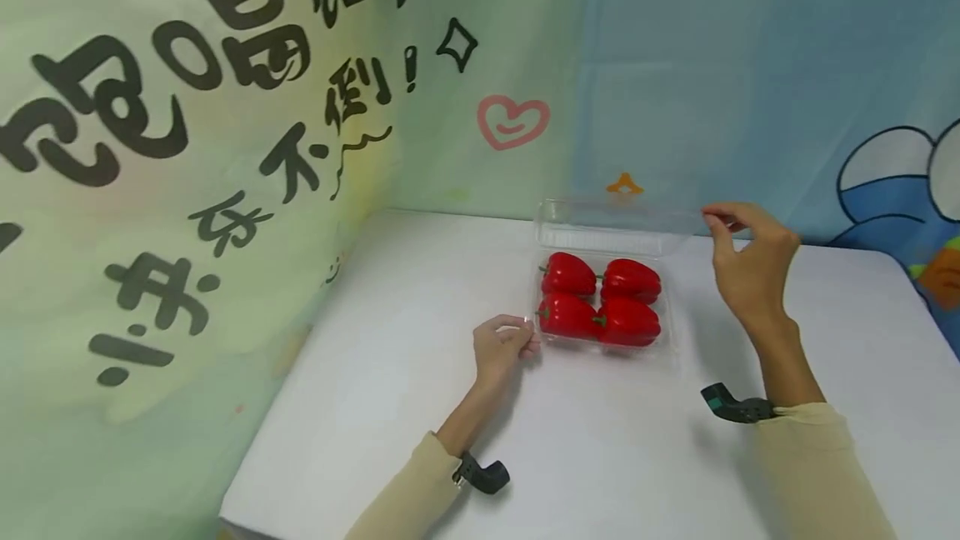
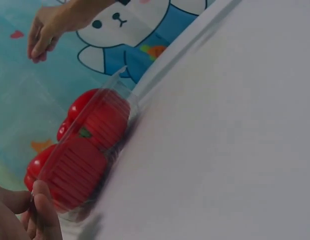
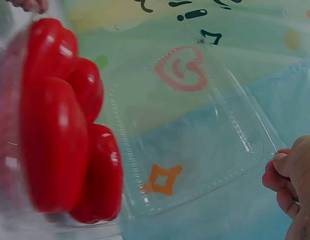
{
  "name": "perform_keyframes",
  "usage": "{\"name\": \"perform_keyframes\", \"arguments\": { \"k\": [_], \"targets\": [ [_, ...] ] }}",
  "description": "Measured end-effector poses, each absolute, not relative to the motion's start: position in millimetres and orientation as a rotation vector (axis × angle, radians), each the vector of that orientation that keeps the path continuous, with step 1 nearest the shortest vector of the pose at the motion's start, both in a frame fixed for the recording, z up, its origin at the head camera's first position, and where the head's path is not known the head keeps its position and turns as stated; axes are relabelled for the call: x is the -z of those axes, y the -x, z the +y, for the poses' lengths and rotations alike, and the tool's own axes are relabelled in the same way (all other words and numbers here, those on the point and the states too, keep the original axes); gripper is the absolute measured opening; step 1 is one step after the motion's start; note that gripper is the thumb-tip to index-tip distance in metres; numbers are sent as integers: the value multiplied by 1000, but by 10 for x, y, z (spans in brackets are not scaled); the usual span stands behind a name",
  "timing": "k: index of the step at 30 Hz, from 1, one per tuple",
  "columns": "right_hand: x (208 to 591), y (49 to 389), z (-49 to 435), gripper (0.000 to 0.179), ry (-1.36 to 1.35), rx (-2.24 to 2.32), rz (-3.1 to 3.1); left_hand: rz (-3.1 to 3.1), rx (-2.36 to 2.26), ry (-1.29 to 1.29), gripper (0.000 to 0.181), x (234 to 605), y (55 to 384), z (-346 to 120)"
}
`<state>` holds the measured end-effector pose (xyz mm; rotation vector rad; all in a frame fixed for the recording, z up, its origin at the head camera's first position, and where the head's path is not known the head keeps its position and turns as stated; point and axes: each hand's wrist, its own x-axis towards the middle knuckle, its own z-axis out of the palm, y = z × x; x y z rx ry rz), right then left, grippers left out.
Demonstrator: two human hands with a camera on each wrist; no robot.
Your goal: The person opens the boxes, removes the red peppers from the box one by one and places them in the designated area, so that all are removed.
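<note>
A clear plastic clamshell box stands on the table with several red bell peppers in its base. Green stems on the peppers point left. My left hand pinches the box's rim at the near left corner; thumb and fingers meet on that edge in the left wrist view. The box's transparent lid is hinged at the far side and stands raised. Its outer corner is pinched between thumb and fingers of my right hand, which is up off the table to the right of the box.
The white table runs back to a printed cloth backdrop with writing, a heart and cartoon figures. Behind the box, the lid rises close to this cloth. Each wrist wears a small black camera.
</note>
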<state>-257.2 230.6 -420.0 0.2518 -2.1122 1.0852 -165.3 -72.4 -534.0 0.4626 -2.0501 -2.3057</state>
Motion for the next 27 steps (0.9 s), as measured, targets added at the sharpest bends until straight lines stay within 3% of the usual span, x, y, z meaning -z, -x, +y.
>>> {"name": "perform_keyframes", "arguments": {
  "k": [4, 11, 16, 27],
  "targets": [
    [4112, 2586, 2552, 18, -143, -1124, -2076, -2066, 2387, -354, 11, 5322, 1621, -590],
    [4151, 2853, 2620, 22, -49, -1187, -2137, -2107, 2354, -383, 15, 5282, 1468, -664],
    [4267, 3016, 2576, 36, -9, -1200, -2292, -2111, 2358, -432, 15, 5268, 1338, -740],
    [4594, 3244, 2440, 69, -240, -1405, -2627, -2078, 2362, -499, 15, 5283, 1108, -793]
  ]
}}
